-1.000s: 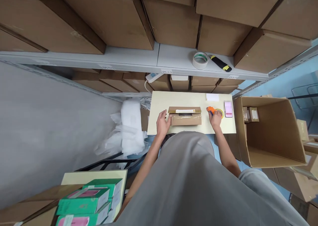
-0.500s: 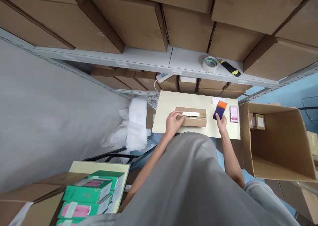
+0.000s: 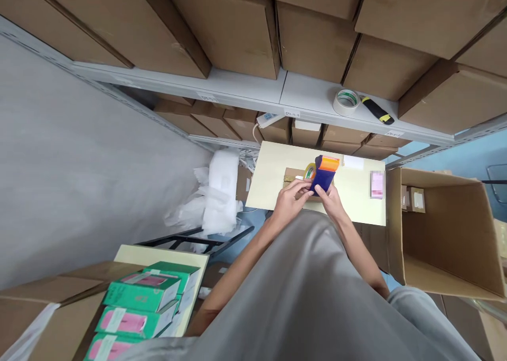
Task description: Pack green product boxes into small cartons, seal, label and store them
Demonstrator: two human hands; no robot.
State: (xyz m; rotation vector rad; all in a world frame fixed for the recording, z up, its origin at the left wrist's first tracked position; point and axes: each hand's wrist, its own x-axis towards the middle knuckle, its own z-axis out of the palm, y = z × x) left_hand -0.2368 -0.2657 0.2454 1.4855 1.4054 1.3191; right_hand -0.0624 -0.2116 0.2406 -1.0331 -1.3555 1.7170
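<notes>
A tape dispenser (image 3: 324,180), dark purple with an orange top and a roll of tape on its left side, is held up in my right hand (image 3: 331,200). My left hand (image 3: 291,200) meets its lower left side, thumb and fingers drawn together. What the left fingertips pinch, if anything, is too small to make out. Beneath both hands lies a small cardboard box (image 3: 292,174), largely covered by them and the dispenser. This box rests on a cream tabletop (image 3: 265,163).
A phone (image 3: 377,184) and a white paper (image 3: 353,162) lie on the tabletop's right. A tape roll (image 3: 346,102) and a black-and-yellow cutter (image 3: 377,110) sit on the shelf. An open carton (image 3: 451,229) stands right, green boxes (image 3: 138,297) lower left, bubble wrap (image 3: 221,192) left.
My right hand has brought the tape dispenser left over the box and turned it, showing its tape roll. My left hand has shifted slightly right to meet it. The view has moved slightly.
</notes>
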